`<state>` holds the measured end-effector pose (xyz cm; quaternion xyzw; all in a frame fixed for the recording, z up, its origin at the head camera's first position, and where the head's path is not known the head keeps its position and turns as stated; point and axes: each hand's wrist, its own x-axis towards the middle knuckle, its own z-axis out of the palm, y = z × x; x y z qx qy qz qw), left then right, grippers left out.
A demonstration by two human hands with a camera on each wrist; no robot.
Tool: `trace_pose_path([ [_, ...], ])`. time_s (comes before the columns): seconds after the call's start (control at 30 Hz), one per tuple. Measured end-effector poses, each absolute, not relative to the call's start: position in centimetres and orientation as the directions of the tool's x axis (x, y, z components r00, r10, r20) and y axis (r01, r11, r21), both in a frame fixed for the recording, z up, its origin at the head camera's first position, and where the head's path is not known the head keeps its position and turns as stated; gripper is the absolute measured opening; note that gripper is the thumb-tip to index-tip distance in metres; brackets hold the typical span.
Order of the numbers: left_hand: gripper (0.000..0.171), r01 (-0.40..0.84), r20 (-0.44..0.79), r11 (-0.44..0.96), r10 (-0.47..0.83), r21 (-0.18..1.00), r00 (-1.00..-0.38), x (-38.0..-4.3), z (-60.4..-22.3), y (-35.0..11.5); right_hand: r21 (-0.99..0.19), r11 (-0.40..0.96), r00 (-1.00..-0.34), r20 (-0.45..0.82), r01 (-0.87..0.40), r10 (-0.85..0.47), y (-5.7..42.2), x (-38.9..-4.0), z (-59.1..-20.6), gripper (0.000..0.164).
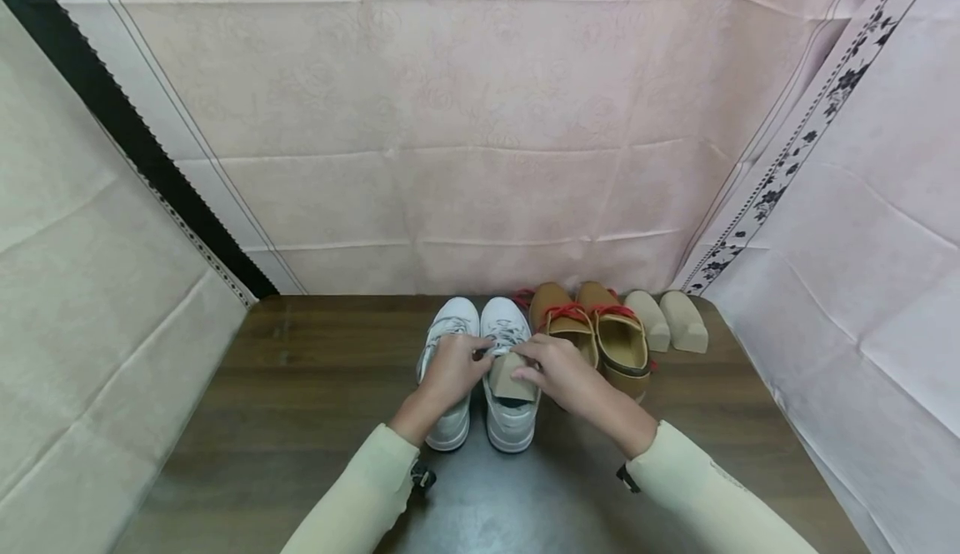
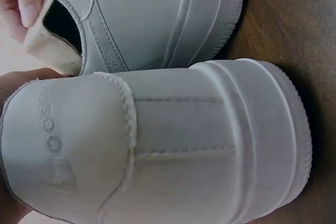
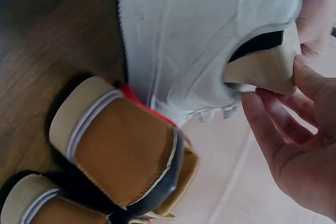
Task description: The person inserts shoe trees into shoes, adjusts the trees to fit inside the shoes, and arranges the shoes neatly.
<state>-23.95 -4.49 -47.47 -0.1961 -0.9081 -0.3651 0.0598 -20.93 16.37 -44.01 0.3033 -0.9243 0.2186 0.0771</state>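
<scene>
Head view: I see right hand pinching beige block between thumb and fingers; block sits partly inside opening of white shoe, my landmark. Left hand reaches over second white shoe, just left of landmark, fingertips near block; I cannot tell whether it grips anything. Brown shoes with red laces stand right of landmark; two loose blocks farther right.
</scene>
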Motion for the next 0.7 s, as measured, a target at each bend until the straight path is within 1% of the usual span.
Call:
trace_pose_path([
  [0.1,0.021,0.386,0.234,0.655,0.311,0.649,-0.921,-23.9,-47.4,-4.6,-0.326,0.735,-0.803,0.280,-0.595,-0.526,16.4,-21.2,-44.3,0.036],
  [0.3,0.021,0.380,0.233,0.657,0.303,0.651,-0.924,-24.0,-47.4,-4.7,-0.301,0.740,-0.798,0.267,-0.601,-0.540,16.2,-21.7,-44.4,0.038],
  [0.43,0.021,0.390,0.238,0.662,0.311,0.641,-0.920,-24.0,-47.4,-4.7,-0.288,0.760,-0.811,0.250,-0.583,-0.528,16.1,-21.7,-44.7,0.040],
  [0.53,0.021,0.393,0.238,0.664,0.316,0.636,-0.918,-24.1,-47.4,-4.6,-0.249,0.780,-0.816,0.264,-0.573,-0.515,16.2,-21.7,-45.1,0.041],
  [0.7,0.021,0.382,0.226,0.663,0.312,0.643,-0.923,-24.1,-47.4,-4.5,-0.171,0.793,-0.794,0.318,-0.585,-0.518,16.3,-21.6,-45.8,0.041],
])
